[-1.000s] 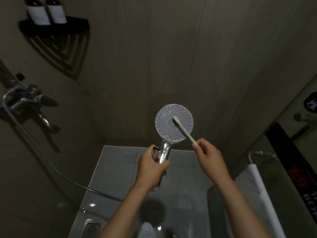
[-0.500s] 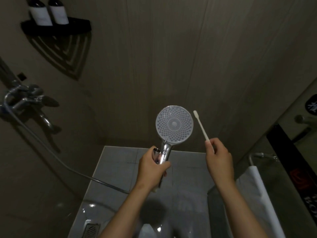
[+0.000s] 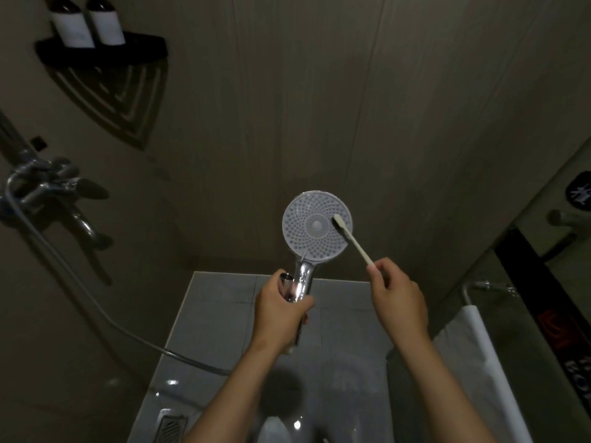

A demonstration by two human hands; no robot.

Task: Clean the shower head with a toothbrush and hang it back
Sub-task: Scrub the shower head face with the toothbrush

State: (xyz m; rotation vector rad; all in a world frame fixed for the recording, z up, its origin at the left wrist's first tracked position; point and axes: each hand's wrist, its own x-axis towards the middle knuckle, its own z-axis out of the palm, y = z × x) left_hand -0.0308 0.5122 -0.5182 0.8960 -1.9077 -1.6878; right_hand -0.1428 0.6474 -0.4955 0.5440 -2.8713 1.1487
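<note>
Back onto the spray face goes the toothbrush (image 3: 354, 243): half a second ago it stood clear, off to the right of the disc, and now its bristle end lies on the right half of the nozzle plate, just beside the centre boss.

The left hand (image 3: 281, 311) is wrapped round the chrome handle of the shower head (image 3: 303, 238), holding it upright above the knuckles with the round face turned toward the person. The right hand (image 3: 396, 302), level with the left and a little apart from it, pinches the very tail of the brush between thumb and fingertips, the shaft slanting up and leftward to the disc.

From where I stand, that head looks rigid and not heavy, but the polished handle is likely slick, and the hose (image 3: 96, 302) trailing from below the left hand toward the mixer tap (image 3: 48, 187) will tug at it. A full fist on the handle suits it. The brush is light and a bit springy; held so far back it gives little pressure, so a grip nearer the neck would scrub harder.
</note>
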